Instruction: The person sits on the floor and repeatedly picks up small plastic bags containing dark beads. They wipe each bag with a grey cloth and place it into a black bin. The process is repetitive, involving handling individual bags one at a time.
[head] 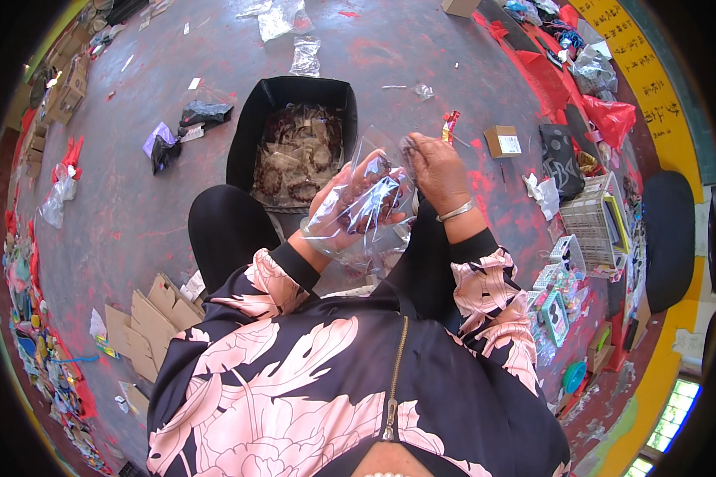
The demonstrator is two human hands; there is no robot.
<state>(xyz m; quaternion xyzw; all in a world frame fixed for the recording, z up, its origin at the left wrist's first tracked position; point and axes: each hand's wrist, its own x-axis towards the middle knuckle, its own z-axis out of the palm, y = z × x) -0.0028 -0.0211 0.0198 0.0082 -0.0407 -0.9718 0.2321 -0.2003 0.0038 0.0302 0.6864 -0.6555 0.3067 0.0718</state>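
A clear plastic bag (383, 189) lies across the upturned palm of my left hand (327, 204), whose fingers curl around it. Inside it is a bracelet of dark red-brown beads (355, 219). My right hand (444, 173), with a silver-coloured bangle (455, 211) at its wrist, pinches the upper right edge of this bag; its fingertips are partly hidden. Just beyond my left hand, a black fabric storage bin (247, 122) stands on the floor between my knees and the far side. Several bagged bead bracelets (301, 158) are piled in it.
Clear plastic wrappers (306, 56) lie beyond the bin on the red-stained floor. A small cardboard box (502, 141) and a white plastic basket (588, 208) stand to the right. Flattened cardboard (149, 322) lies at left, with black plastic bags (206, 113) farther off.
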